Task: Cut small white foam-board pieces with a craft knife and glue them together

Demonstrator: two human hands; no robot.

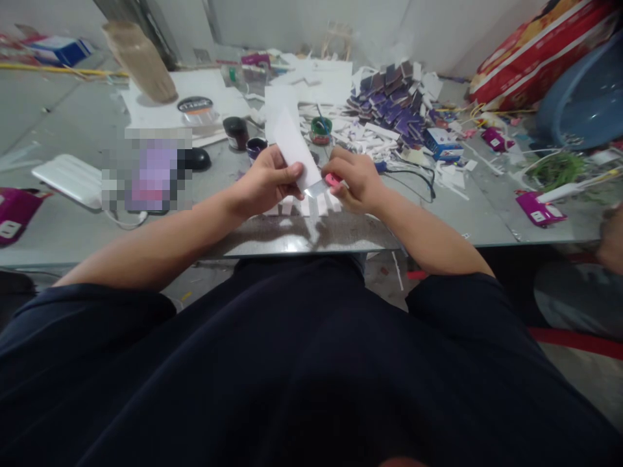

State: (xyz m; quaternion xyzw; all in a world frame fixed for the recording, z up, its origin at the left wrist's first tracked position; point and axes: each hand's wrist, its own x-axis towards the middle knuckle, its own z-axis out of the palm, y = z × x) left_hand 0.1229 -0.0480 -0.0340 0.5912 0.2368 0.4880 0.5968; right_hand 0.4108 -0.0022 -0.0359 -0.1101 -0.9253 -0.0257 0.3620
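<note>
My left hand (270,178) is closed on a long white strip of card or foam board (294,139), thumb on top, near its lower end. My right hand (357,178) is closed around a small pink tool (333,179), mostly hidden by the fingers, so its exact kind is unclear. A flat silvery piece (317,189) shows between the tool and the strip's lower end. Small white pieces (287,206) lie on the table just under both hands. Beyond my left hand stand a dark jar (235,134) and an open pot of dark paint (256,148).
Behind my hands are a green pot (320,130) and a heap of purple and white pieces (394,104). A phone (154,170), white power bank (68,179) and tape roll (195,109) lie left. A blue basin (584,97) stands right; a person's arm (612,237) shows at the edge.
</note>
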